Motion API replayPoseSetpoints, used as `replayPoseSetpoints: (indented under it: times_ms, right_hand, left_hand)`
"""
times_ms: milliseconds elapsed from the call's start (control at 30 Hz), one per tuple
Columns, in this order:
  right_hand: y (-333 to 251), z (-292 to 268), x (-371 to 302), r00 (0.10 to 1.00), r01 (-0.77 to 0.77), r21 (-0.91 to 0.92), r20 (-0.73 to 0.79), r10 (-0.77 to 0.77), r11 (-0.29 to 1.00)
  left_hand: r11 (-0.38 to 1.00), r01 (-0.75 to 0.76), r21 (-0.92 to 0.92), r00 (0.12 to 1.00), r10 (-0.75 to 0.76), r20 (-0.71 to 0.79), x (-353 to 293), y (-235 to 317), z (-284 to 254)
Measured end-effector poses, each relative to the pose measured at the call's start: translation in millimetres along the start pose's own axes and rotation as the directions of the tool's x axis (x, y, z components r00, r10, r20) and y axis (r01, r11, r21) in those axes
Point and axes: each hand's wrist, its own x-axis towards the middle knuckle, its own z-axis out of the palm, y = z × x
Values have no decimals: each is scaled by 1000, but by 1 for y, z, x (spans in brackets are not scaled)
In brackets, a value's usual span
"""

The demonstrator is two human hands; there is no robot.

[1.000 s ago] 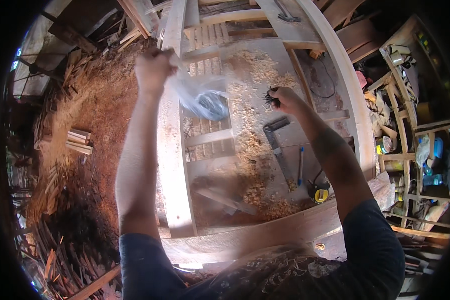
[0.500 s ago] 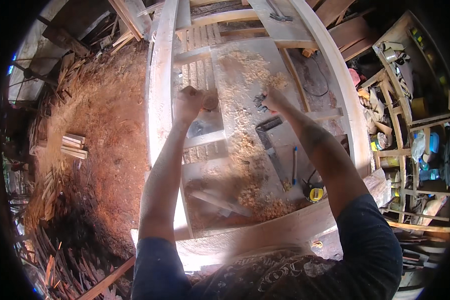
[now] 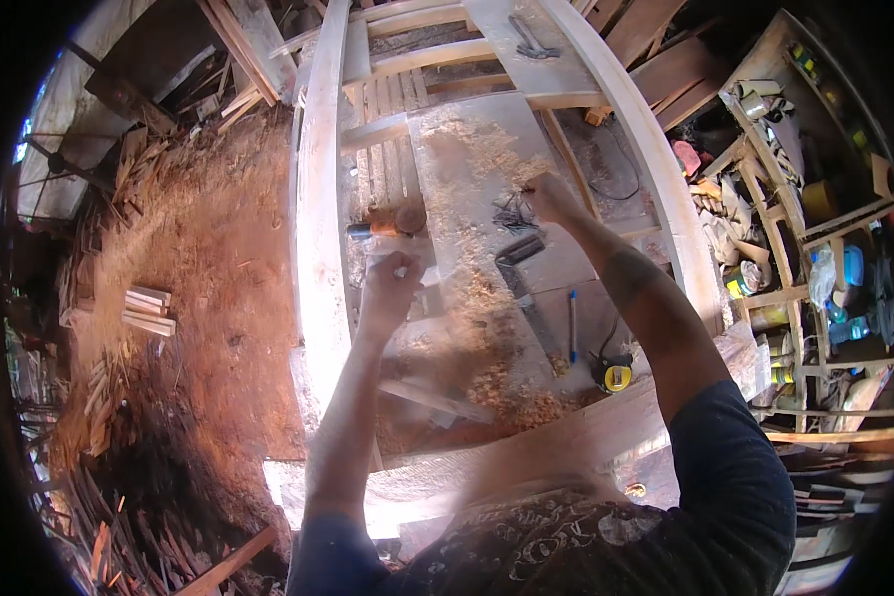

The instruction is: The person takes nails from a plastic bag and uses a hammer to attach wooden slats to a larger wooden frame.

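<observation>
Since the earlier frames, the left hand [image 3: 392,288] has been drawn back down the workbench [image 3: 487,199] and is now closed around a small pale object, blurred beyond telling. The right hand [image 3: 549,196] is pinched over a dark cluster of small metal pieces [image 3: 514,212] on the bench. Beside that cluster, one square [image 3: 519,260], one blue pencil [image 3: 572,323] and one yellow tape measure [image 3: 616,374] are counted. One mallet [image 3: 392,221] is seen left of it.

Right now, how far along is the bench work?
Done: shavings cover the bench, so wood has been cut. In hand: left hand closed on a small pale piece, blurred; right hand reaches the dark bits. Left: mallet, blue pencil and tape measure lie out, shavings unswept.
</observation>
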Motion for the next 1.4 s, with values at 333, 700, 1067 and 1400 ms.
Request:
replayPoseSetpoints:
  times_ms: [333,700,1067,1400]
  right_hand:
    - [-24,-9,-20,903,-338,710,59,426,618]
    - [-98,-212,-269,959,156,628,89,-269,763]
    - [-10,-373,-662,937,-170,-76,295,185,982]
    - [165,-461,-759,919,-344,310,-83,386,886]
  left_hand:
    - [893,47,-448,998,-24,56,-75,18,35]
    - [298,322,-899,934,58,354,-179,148,224]
    - [418,451,-789,855,53,517,-430,234,574]
    - [-62,869,-491,470,-207,858,-406,306,737]
